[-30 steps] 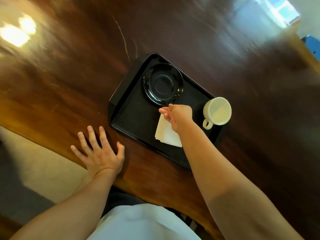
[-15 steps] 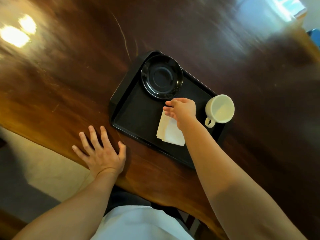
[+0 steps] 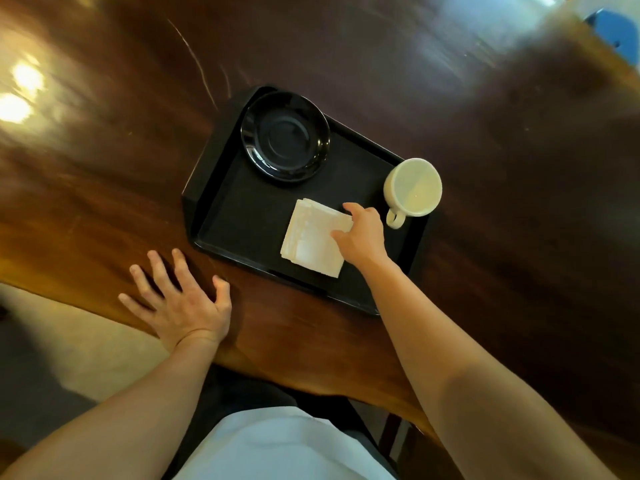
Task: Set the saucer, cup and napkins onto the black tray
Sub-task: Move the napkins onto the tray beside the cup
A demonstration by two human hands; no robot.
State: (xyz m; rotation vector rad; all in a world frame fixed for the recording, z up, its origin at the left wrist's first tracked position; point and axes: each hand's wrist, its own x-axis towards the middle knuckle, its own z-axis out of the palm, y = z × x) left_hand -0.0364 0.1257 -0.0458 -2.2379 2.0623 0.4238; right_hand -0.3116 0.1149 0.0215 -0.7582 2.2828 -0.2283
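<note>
The black tray (image 3: 242, 216) lies on the dark wooden table. A glossy black saucer (image 3: 284, 136) sits in its far left corner. A cream cup (image 3: 412, 187) stands upright at the tray's right end, with its handle pointing toward me. The stack of white napkins (image 3: 311, 239) lies flat on the tray between them. My right hand (image 3: 363, 235) is at the stack's right edge, thumb and curled fingers closed on that edge. My left hand (image 3: 180, 299) rests flat on the table, fingers spread, just left of the tray's near corner.
The wooden table (image 3: 104, 174) has its near edge running diagonally below my left hand, with pale floor (image 3: 69, 341) beyond it. A blue object (image 3: 616, 29) sits at the far right corner. My white clothing (image 3: 284, 445) fills the bottom centre.
My right hand has shifted from over the top of the napkins to their right edge, so the whole stack now shows flat on the tray. My left hand stays put.
</note>
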